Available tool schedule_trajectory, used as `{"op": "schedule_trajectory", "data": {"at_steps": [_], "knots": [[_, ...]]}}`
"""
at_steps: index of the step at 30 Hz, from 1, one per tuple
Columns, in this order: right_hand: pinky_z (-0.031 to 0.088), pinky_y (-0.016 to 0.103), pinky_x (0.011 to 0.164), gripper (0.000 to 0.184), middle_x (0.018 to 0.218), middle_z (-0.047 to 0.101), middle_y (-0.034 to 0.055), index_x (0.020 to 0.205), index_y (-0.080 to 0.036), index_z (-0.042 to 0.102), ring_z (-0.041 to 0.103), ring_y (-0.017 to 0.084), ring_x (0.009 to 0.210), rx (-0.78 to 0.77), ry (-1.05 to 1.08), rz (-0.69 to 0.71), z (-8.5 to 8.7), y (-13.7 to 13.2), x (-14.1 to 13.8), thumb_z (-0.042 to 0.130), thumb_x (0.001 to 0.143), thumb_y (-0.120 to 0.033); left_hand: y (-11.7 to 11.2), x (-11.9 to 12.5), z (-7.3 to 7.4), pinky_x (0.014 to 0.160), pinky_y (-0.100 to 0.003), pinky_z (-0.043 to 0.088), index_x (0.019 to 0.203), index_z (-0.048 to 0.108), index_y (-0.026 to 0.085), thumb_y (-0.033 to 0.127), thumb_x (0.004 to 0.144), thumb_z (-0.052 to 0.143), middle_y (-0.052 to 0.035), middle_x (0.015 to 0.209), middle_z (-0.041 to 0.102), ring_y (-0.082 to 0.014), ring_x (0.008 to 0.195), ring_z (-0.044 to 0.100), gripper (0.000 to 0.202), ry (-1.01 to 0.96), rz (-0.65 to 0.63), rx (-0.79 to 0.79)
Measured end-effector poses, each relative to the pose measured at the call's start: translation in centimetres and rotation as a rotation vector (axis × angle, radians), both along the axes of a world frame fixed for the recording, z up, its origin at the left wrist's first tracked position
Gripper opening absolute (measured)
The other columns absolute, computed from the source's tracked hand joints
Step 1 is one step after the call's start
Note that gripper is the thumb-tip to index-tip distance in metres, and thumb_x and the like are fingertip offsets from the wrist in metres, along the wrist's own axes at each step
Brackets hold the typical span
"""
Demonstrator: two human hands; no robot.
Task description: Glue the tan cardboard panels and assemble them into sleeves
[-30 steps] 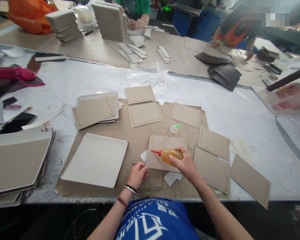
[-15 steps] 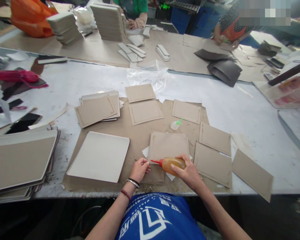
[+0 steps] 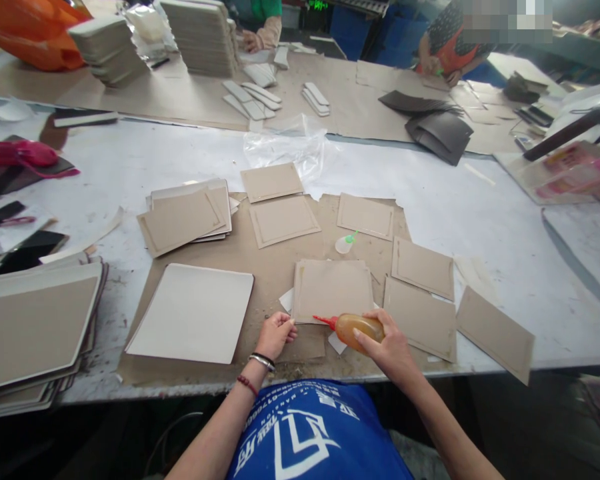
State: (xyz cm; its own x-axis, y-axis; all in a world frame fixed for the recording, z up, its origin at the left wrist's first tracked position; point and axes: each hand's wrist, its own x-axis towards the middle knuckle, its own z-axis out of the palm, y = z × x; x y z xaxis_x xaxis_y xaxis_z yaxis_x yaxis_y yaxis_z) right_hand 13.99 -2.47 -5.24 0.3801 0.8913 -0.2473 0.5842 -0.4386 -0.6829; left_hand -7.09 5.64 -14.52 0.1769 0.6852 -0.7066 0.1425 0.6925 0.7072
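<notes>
My right hand [image 3: 387, 347] is wrapped round an amber glue bottle [image 3: 357, 327] with a red nozzle, held sideways with the tip at the near edge of a brown card [image 3: 333, 288]. That card lies on a brown paper sheet [image 3: 275, 267] just in front of me. My left hand [image 3: 276, 333] is curled, its fingertips pinching the card's near left corner. Small white paper scraps [image 3: 287, 299] stick out from under the card.
Several brown cards [image 3: 420, 267] lie spread right of and behind the one in hand. A white board [image 3: 193, 313] lies at left, a card stack [image 3: 185, 217] behind it. A bottle cap [image 3: 344, 244] sits mid-sheet. Board piles [image 3: 30, 327] fill the far left. Other people work across the table.
The glue bottle has moved from over the card's middle toward me and to the right, along its near edge. My left hand has shifted from the paper onto the card's corner.
</notes>
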Motion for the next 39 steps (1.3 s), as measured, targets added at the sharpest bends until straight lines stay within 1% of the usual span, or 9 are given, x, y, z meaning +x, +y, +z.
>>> {"op": "schedule_trajectory", "data": {"at_steps": [6,12,20,27,30,32,36,39], "knots": [[0.043,0.037,0.074,0.030,0.086,0.055,0.0056,0.089,-0.020,0.051,0.054,0.023,0.081,-0.019,-0.010,-0.053,0.5,-1.4,1.4,0.056,0.068,-0.041,0.1,0.0,0.3,0.045,-0.019,0.045,0.067,0.051,0.015,0.028,0.063,0.062,0.0007,0.052,0.059,-0.0098,0.047,0.056,0.018,0.012,-0.015,0.001],[0.044,0.035,0.070,0.027,0.082,0.055,0.0025,0.087,-0.022,0.050,0.055,0.021,0.076,-0.038,-0.032,-0.105,0.9,-2.8,2.9,0.055,0.068,-0.041,0.0,-0.2,0.4,0.049,-0.021,0.046,0.069,0.051,0.015,0.037,0.057,0.065,0.0002,0.055,0.060,-0.0109,0.049,0.057,0.028,0.020,-0.035,0.008],[0.044,0.037,0.071,0.029,0.082,0.055,0.0037,0.086,-0.021,0.050,0.055,0.023,0.080,-0.062,-0.059,-0.208,1.1,-4.7,5.5,0.055,0.066,-0.042,0.1,-0.3,0.7,0.050,-0.022,0.045,0.071,0.051,0.014,0.042,0.051,0.067,-0.0007,0.055,0.061,-0.0109,0.049,0.057,0.038,0.024,-0.032,-0.009],[0.044,0.034,0.071,0.029,0.083,0.054,0.0011,0.089,-0.022,0.050,0.054,0.020,0.077,-0.088,-0.091,-0.248,1.2,-5.7,7.7,0.055,0.069,-0.043,0.1,-0.3,1.1,0.052,-0.023,0.045,0.072,0.052,0.013,0.045,0.048,0.069,-0.0014,0.056,0.062,-0.0113,0.051,0.056,0.043,0.041,-0.036,-0.027],[0.044,0.033,0.072,0.030,0.085,0.054,0.0018,0.090,-0.022,0.051,0.054,0.020,0.078,-0.059,-0.111,-0.258,1.1,-5.0,8.7,0.057,0.069,-0.043,0.1,-0.3,1.3,0.053,-0.024,0.046,0.072,0.052,0.014,0.046,0.048,0.069,-0.0010,0.056,0.062,-0.0118,0.052,0.056,0.044,0.049,-0.030,-0.038],[0.044,0.034,0.072,0.032,0.087,0.054,0.0024,0.091,-0.022,0.051,0.054,0.020,0.079,-0.018,-0.116,-0.265,1.0,-4.0,9.4,0.058,0.069,-0.043,0.1,-0.3,1.4,0.054,-0.024,0.046,0.072,0.053,0.014,0.046,0.048,0.070,-0.0009,0.056,0.062,-0.0120,0.053,0.056,0.044,0.054,-0.027,-0.043],[0.044,0.036,0.074,0.033,0.088,0.055,0.0038,0.092,-0.021,0.050,0.054,0.021,0.081,0.069,-0.089,-0.253,0.7,-0.9,10.7,0.060,0.068,-0.043,0.1,-0.3,1.5,0.054,-0.024,0.046,0.073,0.053,0.013,0.047,0.049,0.070,-0.0011,0.057,0.062,-0.0121,0.053,0.057,0.045,0.065,-0.026,-0.045],[0.044,0.037,0.075,0.031,0.088,0.054,0.0047,0.090,-0.021,0.050,0.053,0.022,0.082,0.111,-0.132,-0.216,0.2,1.4,11.5,0.059,0.068,-0.041,0.1,-0.3,1.5,0.055,-0.024,0.045,0.073,0.053,0.013,0.047,0.049,0.071,-0.0016,0.057,0.063,-0.0125,0.054,0.057,0.045,0.070,-0.026,-0.047]]}}
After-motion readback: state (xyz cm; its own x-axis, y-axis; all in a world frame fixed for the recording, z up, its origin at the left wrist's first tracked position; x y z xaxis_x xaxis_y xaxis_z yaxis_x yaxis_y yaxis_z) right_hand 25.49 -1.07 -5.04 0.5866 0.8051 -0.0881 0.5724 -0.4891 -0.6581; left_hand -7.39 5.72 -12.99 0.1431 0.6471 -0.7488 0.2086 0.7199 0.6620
